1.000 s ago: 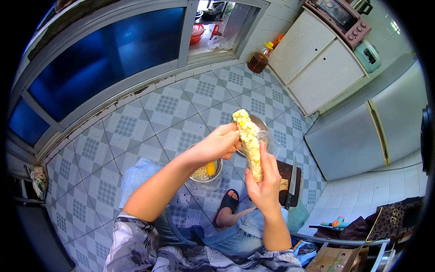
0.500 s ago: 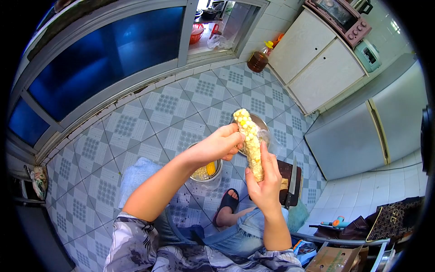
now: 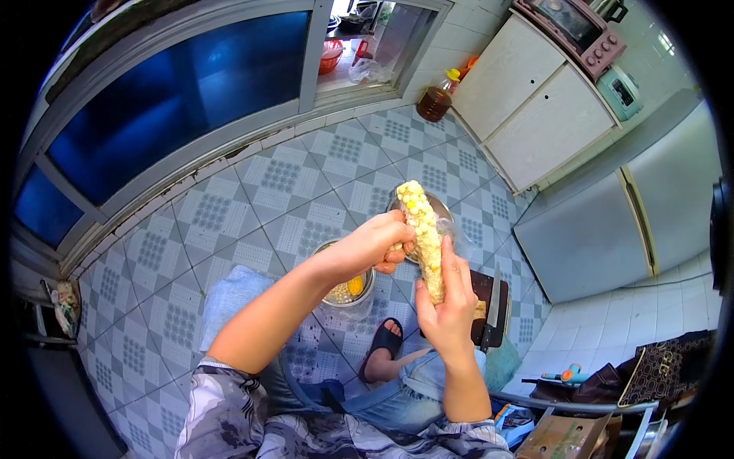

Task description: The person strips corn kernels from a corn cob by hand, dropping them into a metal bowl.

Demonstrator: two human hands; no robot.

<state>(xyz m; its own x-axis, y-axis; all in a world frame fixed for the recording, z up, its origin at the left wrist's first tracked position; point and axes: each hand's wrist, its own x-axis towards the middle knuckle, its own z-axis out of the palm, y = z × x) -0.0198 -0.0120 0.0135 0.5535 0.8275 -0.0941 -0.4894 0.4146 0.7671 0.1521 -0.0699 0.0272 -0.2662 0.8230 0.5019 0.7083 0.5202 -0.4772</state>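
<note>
Head-worn view looks steeply down over both forearms.

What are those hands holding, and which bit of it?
A corn cob. The right hand grips its lower part; the left hand has its fingers against the side, around the middle.

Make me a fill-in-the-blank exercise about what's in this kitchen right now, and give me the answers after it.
The hand gripping the lower end of the corn cob is the person's ____ one.
The knife rests on a dark cutting ____.
The bottle on the floor beside the white cabinet has a ____ cap.
The toaster oven above that cabinet is ____ in colour.

Missing words: right; board; yellow; pink.
</note>
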